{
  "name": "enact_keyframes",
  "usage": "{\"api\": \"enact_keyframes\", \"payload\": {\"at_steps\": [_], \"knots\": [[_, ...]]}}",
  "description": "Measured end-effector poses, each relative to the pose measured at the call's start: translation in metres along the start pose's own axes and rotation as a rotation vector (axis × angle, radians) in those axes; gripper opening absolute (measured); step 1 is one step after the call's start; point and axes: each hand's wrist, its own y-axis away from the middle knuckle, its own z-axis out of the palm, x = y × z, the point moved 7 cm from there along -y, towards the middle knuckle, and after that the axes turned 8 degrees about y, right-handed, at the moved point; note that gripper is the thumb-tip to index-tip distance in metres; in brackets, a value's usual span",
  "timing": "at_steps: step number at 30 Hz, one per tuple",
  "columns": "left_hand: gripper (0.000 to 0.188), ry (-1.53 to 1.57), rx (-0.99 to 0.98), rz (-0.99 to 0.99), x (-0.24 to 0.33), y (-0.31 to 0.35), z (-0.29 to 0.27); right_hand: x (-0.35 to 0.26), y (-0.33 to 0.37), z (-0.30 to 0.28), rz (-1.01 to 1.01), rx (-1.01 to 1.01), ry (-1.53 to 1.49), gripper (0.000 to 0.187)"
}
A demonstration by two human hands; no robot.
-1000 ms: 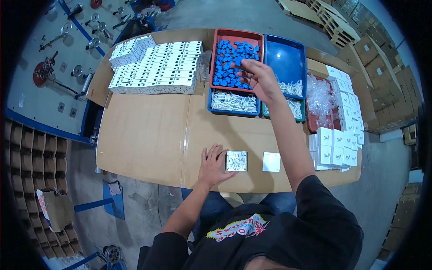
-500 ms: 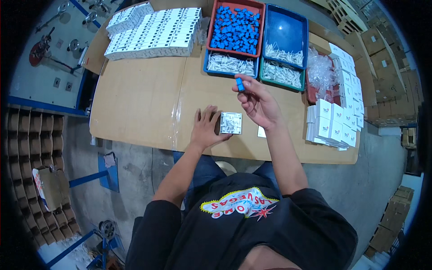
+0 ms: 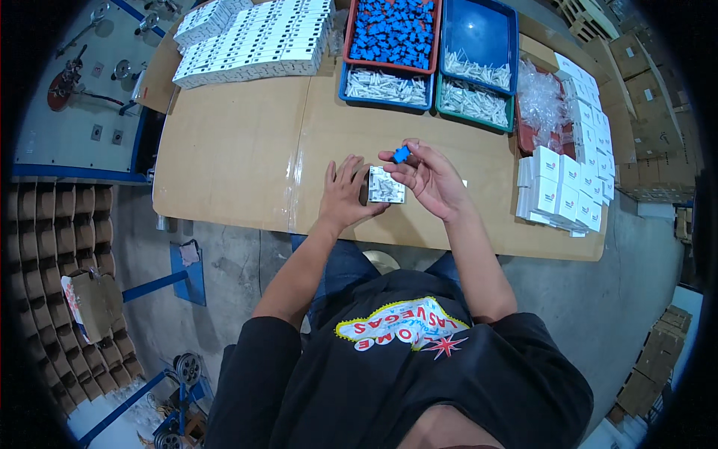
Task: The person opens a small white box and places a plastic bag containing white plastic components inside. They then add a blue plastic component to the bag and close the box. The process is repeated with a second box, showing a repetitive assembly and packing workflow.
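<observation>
My right hand (image 3: 428,176) pinches a small blue plastic piece (image 3: 402,155) between thumb and fingers, just above a small square white box (image 3: 387,186). The box lies on the cardboard-covered table, its upper side showing several white, peg-like pieces. Against the box's left side rests my left hand (image 3: 347,192), fingers spread and thumb along the near edge. Part of the box's right side is hidden by my right fingers. A red tray (image 3: 437,45) heaped with similar blue pieces stands at the far side of the table.
Beside the red tray are a blue tray (image 3: 479,26), a lower blue tray (image 3: 345,91) and a green tray (image 3: 511,120), all holding white peg-like pieces. White boxes (image 3: 254,45) are stacked far left, more white boxes (image 3: 559,187) at right. Clear plastic bags (image 3: 540,97) fill another red tray.
My right hand has come down and nearer with the blue piece, now over the box's upper right. My left hand stays at the box. The view has shifted slightly.
</observation>
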Motion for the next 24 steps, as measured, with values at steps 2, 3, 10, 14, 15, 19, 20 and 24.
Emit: {"api": "enact_keyframes", "payload": {"at_steps": [2, 3, 10, 14, 15, 19, 20, 24], "knots": [[0.098, 0.008, 0.007, -0.001, 0.0, -0.001, 0.0, 0.005, -0.001, -0.009, 0.019, 0.02, -0.018, 0.026], [0.097, 0.009, 0.004, -0.003, 0.0, -0.001, 0.0, 0.007, 0.0, -0.011, 0.029, 0.033, -0.042, 0.026], [0.097, 0.012, 0.044, 0.019, 0.002, 0.0, -0.004, 0.02, -0.001, -0.023, 0.031, 0.061, -0.084, 0.024], [0.097, 0.035, 0.071, 0.033, 0.001, 0.0, -0.003, 0.019, 0.0, -0.019, 0.0, -0.025, -0.046, 0.024], [0.097, 0.039, 0.069, 0.033, 0.0, 0.0, -0.002, 0.02, 0.001, -0.019, 0.0, -0.029, -0.049, 0.024], [0.094, 0.046, 0.067, 0.044, -0.001, 0.001, -0.001, 0.021, 0.005, -0.016, -0.001, -0.045, -0.044, 0.023], [0.092, 0.042, 0.065, 0.05, -0.001, 0.002, -0.001, 0.021, 0.005, -0.016, -0.002, -0.051, -0.043, 0.023], [0.093, 0.047, 0.052, 0.036, -0.002, 0.001, -0.002, 0.022, 0.007, -0.017, 0.007, -0.05, -0.021, 0.025]]}}
